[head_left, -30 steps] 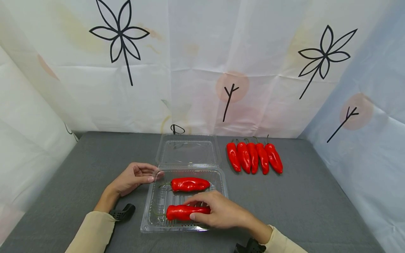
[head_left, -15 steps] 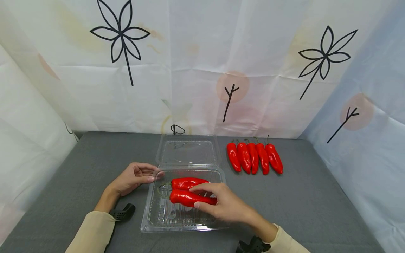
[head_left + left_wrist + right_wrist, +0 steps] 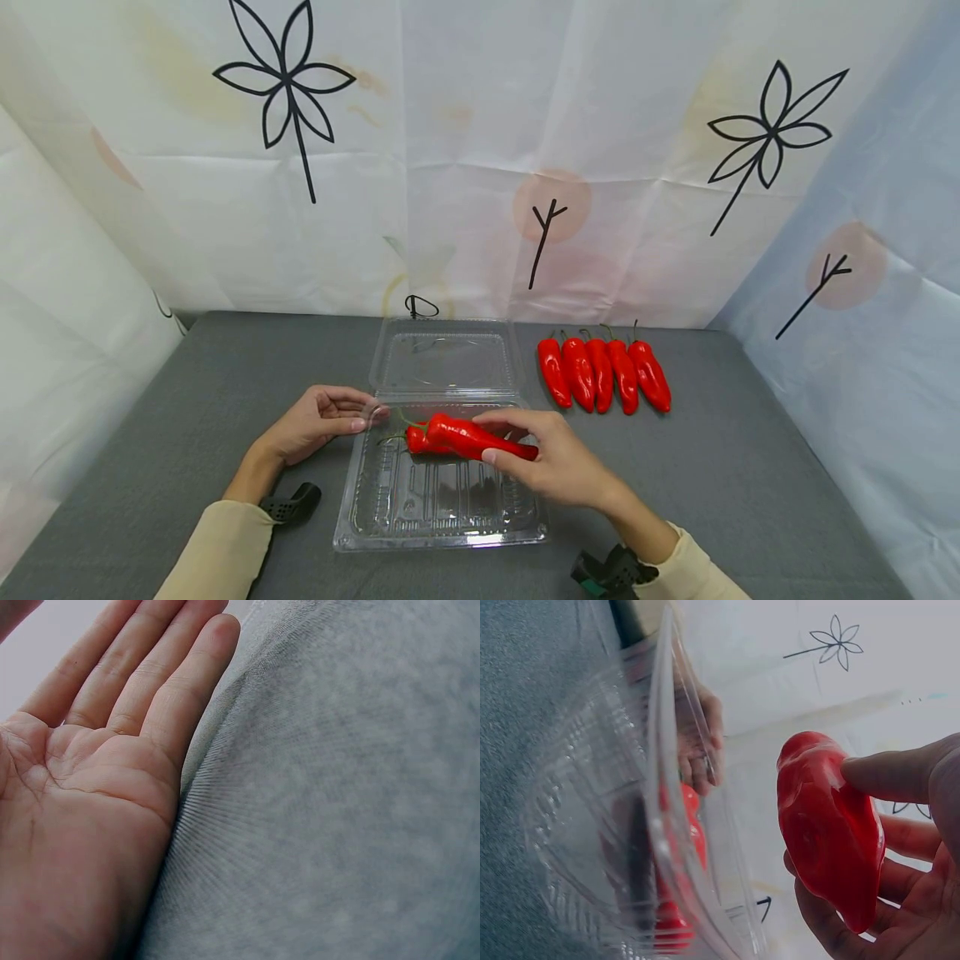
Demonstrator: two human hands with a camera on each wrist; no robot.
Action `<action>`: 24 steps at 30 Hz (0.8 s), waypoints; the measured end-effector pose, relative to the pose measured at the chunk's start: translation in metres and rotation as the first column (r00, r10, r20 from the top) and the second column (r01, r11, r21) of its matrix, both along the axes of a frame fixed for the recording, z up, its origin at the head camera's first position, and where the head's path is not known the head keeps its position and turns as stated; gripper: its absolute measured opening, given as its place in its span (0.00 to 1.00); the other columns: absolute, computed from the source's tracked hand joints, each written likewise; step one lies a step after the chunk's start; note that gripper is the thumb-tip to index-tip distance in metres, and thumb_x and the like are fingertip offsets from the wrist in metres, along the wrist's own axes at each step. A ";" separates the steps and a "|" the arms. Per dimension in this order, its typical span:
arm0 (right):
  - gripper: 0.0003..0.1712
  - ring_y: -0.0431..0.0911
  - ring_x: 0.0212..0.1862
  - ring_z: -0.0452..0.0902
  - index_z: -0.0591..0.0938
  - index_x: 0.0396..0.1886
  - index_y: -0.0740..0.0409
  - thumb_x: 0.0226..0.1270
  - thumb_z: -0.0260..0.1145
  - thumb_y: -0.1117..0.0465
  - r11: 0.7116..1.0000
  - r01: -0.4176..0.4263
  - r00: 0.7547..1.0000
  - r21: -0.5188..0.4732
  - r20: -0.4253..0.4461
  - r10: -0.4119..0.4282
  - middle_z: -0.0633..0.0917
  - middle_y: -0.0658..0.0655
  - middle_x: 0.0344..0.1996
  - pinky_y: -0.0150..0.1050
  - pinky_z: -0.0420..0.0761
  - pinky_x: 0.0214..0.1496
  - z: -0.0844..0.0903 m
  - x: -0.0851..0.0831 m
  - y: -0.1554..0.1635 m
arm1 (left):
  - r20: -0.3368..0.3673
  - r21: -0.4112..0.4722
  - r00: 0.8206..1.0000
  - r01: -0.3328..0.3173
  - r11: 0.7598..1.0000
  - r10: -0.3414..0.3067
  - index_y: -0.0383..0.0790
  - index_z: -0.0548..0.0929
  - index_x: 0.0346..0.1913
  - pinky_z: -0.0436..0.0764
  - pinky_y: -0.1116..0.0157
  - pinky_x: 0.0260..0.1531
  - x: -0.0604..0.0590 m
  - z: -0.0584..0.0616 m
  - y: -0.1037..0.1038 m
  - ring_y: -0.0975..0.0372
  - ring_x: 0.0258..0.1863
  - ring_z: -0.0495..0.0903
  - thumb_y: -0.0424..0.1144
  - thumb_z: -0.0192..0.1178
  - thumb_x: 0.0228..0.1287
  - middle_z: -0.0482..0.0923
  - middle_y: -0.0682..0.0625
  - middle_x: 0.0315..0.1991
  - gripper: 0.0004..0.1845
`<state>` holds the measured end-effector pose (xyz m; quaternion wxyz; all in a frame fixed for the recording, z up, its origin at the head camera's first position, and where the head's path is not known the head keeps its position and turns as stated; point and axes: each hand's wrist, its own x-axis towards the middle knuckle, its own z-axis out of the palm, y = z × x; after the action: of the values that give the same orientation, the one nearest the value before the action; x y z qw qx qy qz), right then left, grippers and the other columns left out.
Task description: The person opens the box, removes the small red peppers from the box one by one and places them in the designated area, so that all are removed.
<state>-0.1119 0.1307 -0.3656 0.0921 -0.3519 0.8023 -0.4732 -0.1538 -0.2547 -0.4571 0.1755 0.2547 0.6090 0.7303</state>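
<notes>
My right hand grips a red pepper between thumb and fingers and holds it tilted above the clear plastic clamshell tray. The right wrist view shows the held pepper close up beside the tray's rim. A second red pepper lies in the back of the tray, partly hidden by the held one. My left hand rests on its edge on the grey table, fingers nearly straight, fingertips touching the tray's rear left corner.
The tray's clear lid lies open flat behind it. Several red peppers lie in a row to the right of the lid. White printed sheets wall the table at the back and sides. A black strap lies by my left sleeve.
My right hand has lifted the pepper from the front of the tray, up and toward the back right, over the other pepper. My left hand has stayed put.
</notes>
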 end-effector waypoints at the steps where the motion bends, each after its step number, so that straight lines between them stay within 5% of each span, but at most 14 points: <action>1: 0.22 0.45 0.45 0.81 0.82 0.62 0.52 0.69 0.71 0.57 1.000 0.004 1.000 0.000 -0.001 -0.004 0.86 0.53 0.52 0.39 0.86 0.45 0.001 0.000 0.001 | 0.001 0.001 1.000 0.001 1.000 -0.001 0.29 0.82 0.59 0.83 0.63 0.52 0.000 0.000 0.000 0.58 0.53 0.85 0.19 0.57 0.68 0.86 0.43 0.53 0.18; 24: 0.24 0.48 0.47 0.80 0.81 0.63 0.51 0.69 0.71 0.56 0.999 0.033 0.999 0.012 0.023 -0.033 0.84 0.53 0.56 0.40 0.85 0.46 0.005 -0.001 0.006 | -0.001 0.012 1.000 0.005 1.000 -0.005 0.26 0.80 0.59 0.82 0.63 0.53 0.001 0.001 0.001 0.56 0.54 0.85 0.19 0.57 0.68 0.85 0.40 0.53 0.17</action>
<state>-0.1134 0.1368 -0.3602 0.0955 -0.3326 0.8097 -0.4740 -0.1531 -0.2535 -0.4559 0.1755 0.2578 0.6040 0.7334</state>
